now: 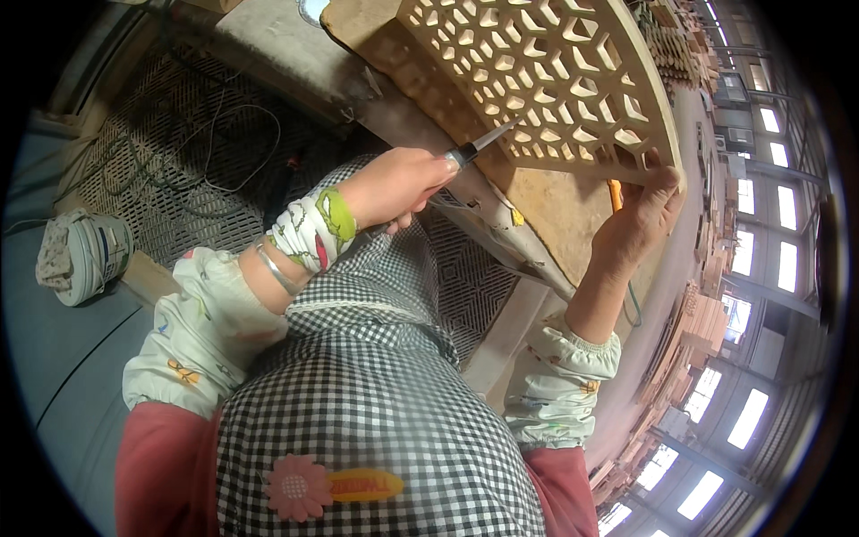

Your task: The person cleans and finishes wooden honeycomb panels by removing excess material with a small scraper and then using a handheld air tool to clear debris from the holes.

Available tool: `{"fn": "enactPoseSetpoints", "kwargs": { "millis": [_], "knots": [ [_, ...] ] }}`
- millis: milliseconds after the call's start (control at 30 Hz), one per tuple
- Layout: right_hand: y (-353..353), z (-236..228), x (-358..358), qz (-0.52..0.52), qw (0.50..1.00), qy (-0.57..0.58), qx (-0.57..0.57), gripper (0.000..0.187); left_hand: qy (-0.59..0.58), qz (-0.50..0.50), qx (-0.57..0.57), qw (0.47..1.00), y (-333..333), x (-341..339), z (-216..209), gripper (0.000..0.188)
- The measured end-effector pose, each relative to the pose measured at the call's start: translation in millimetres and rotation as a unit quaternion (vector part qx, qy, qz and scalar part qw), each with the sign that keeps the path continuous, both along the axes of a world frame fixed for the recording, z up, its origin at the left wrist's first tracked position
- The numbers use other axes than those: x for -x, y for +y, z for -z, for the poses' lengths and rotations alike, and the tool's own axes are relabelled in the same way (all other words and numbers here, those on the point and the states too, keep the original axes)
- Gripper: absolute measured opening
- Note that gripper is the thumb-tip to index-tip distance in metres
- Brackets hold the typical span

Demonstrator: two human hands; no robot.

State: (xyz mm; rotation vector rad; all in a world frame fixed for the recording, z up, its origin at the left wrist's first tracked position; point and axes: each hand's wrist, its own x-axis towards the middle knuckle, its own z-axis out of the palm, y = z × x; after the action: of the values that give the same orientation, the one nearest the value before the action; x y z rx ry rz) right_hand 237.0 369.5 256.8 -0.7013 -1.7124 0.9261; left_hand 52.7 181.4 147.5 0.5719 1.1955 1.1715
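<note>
My left hand (394, 186) is closed round the dark handle of a slim hand tool (490, 136) with a tapered grey metal blade, perhaps a file. The blade points up and right, its tip over the openings of a pale wooden lattice panel (573, 163). Many angular cut-outs pierce this panel, which stands tilted on a worn brown work surface (544, 210). At the panel's lower right corner, my right hand (637, 215) grips the edge, fingers curled behind it. Beside those fingers is a narrow orange object (616, 195), partly hidden.
A round white tub (97, 255) with a cloth over it stands at the left. Loose cables (210, 170) lie on patterned matting below the bench. Stacked wooden pieces (689, 331) line the right side. A pale board (506, 336) leans between my arms.
</note>
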Motion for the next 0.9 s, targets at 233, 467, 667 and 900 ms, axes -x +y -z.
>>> {"fn": "enactPoseSetpoints", "kwargs": {
  "millis": [233,467,667,900],
  "knots": [
    [4.8,0.4,-2.0,-0.007,1.000,-0.005,-0.004,0.050,0.008,-0.009,0.009,1.000,2.7,2.0,-3.5,0.040],
    [10.8,3.7,-4.1,-0.003,1.000,0.000,-0.001,0.052,-0.018,0.009,0.009,1.000,7.2,-1.2,2.7,0.041],
    [9.6,4.0,-4.3,-0.020,1.000,0.000,0.001,0.049,-0.027,-0.001,0.003,1.000,7.0,5.0,-1.4,0.042],
    [15.6,7.0,-7.6,-0.009,1.000,0.008,0.013,0.046,-0.045,0.012,0.002,0.999,11.2,8.6,-0.8,0.043]
  ]
}}
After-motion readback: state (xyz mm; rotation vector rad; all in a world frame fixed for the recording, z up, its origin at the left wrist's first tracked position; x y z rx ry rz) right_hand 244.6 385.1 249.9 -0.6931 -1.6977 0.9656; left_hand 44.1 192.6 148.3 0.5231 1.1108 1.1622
